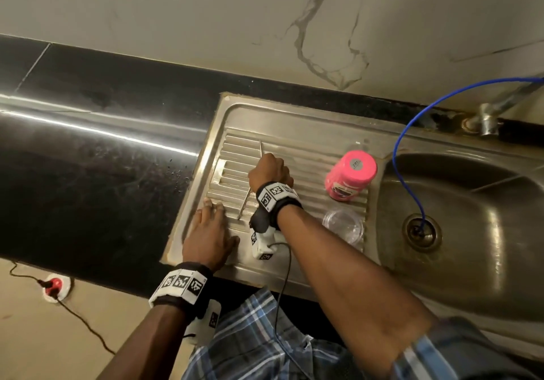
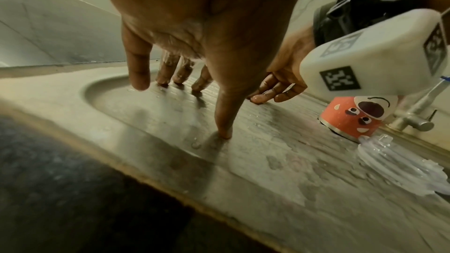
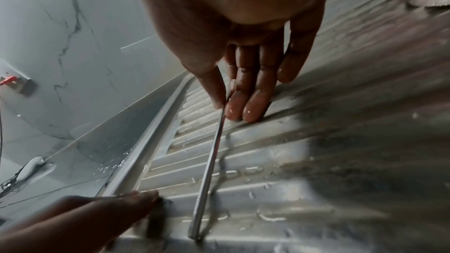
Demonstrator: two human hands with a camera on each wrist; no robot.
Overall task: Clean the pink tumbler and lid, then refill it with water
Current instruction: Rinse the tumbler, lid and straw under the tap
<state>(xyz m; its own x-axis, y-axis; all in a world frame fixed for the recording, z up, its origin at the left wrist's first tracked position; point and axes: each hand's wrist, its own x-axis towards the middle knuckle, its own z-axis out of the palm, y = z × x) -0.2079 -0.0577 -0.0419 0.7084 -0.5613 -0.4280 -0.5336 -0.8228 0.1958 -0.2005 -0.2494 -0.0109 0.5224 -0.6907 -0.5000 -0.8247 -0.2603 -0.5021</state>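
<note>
Steel drainboard [image 1: 309, 141]: pink tumbler [image 1: 350, 175] inverted, grey base sticker unreadable.

The person wears a blue, white and dark plaid short-sleeved shirt [image 1: 259, 338]. Each wrist carries a black fabric wrist strap [image 1: 179, 303] faced with white square tiles printed with black coded markers [image 1: 276, 191]. Under each wrist hangs a white rounded plastic camera housing [image 2: 375, 53] bearing the same black markers, and a thin black cable [image 1: 282, 276] trails from the right one.
</note>
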